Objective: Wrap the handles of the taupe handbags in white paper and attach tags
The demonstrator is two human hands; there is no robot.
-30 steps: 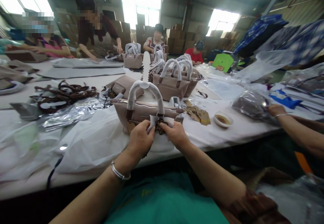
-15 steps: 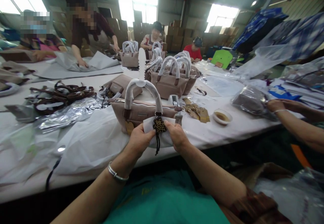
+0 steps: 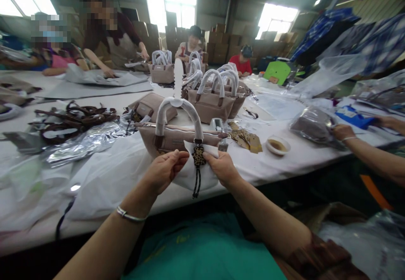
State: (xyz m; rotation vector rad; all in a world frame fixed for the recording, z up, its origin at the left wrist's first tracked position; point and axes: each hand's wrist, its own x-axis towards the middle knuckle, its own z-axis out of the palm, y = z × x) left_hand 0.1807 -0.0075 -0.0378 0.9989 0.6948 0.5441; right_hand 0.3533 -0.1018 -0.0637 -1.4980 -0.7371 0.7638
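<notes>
A taupe handbag stands upright before me, its near handle wrapped in white. From that handle hangs a leopard-print charm with dark cord tails, white tissue paper behind it. My right hand pinches the charm's right edge together with the paper, thumb in front. Left of the charm, my left hand is closed, thumb against curled fingers at the paper's left edge; the exact grip is partly hidden.
More wrapped-handle handbags stand behind. Brown straps and clear plastic lie left; cardboard tags and a small bowl lie right. A co-worker's hand touches a bagged item. Other people work across the table.
My left hand has moved left off the charm to the paper's edge. The paper's upper left corner now stands up, and the charm's tails hang apart. My right hand stays at the charm.
</notes>
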